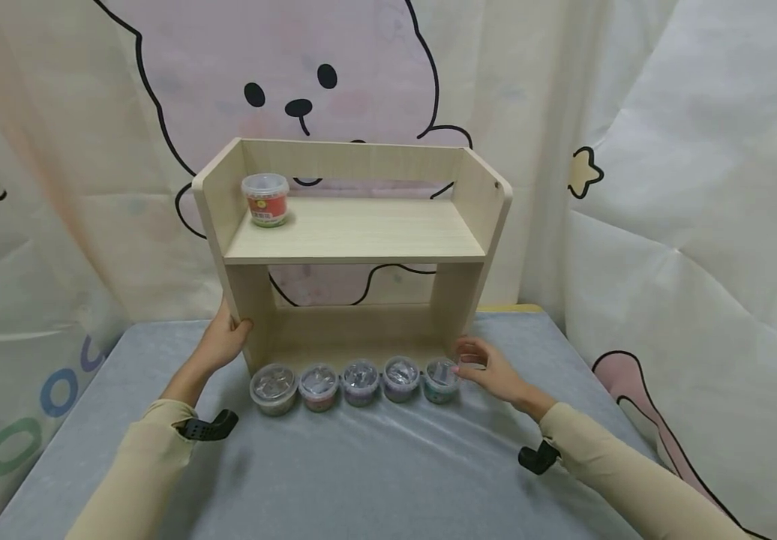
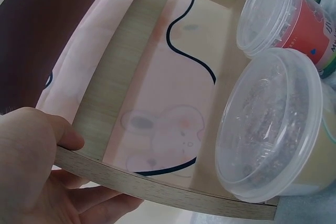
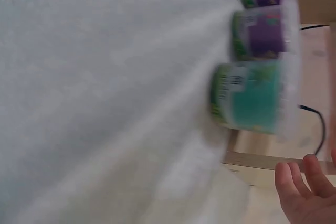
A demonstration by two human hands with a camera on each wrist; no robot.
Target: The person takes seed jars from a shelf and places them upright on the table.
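A small two-tier wooden shelf (image 1: 355, 229) stands on the cloth-covered table. My left hand (image 1: 223, 339) grips its left side panel low down. In the left wrist view the thumb (image 2: 71, 135) lies inside the panel edge and the fingers are outside. My right hand (image 1: 493, 369) is at the lower right side panel, beside the rightmost tub (image 1: 441, 381), which has a teal label in the right wrist view. The right fingers (image 3: 286, 179) are loosely bent right at the panel edge and hold nothing. Several clear-lidded tubs (image 1: 360, 382) form a row along the shelf's front.
One tub with a red label (image 1: 267, 201) stands at the left end of the upper tier. Blue-grey cloth (image 1: 375, 480) covers the table. Printed curtains (image 1: 685, 247) hang behind and at both sides, close to the table's edges.
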